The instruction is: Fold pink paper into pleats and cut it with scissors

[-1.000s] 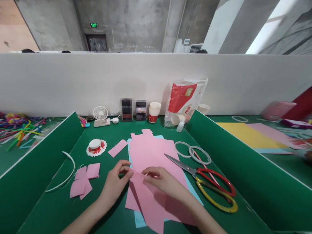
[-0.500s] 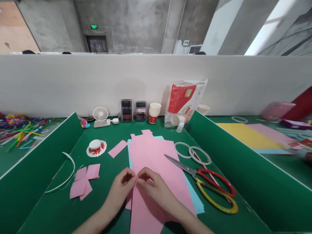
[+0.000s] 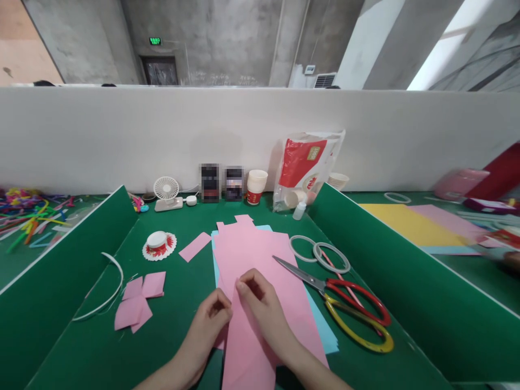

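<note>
Both my hands rest on a long pink paper strip (image 3: 247, 346) that lies on top of a larger pink sheet (image 3: 252, 249) and a light blue sheet (image 3: 325, 333). My left hand (image 3: 209, 325) pinches the strip's left edge with curled fingers. My right hand (image 3: 262, 306) presses and pinches the strip's top end just beside it. The two hands nearly touch at the fingertips. Scissors (image 3: 349, 309) with red and yellow handles lie to the right of my right hand.
Small pink paper squares (image 3: 138, 298) and a white curved strip (image 3: 105, 292) lie at left. A cut paper cup base (image 3: 159, 245), a pink scrap (image 3: 195, 246), tape rings (image 3: 320, 253), a fan (image 3: 166, 192), paper cups (image 3: 257, 187) and a bag (image 3: 304, 168) stand farther back. Green dividers (image 3: 81, 254) flank both sides.
Both hands have come together on the pink strip and turned it from slanted to nearly straight toward me. The right hand has slid up to the strip's top end.
</note>
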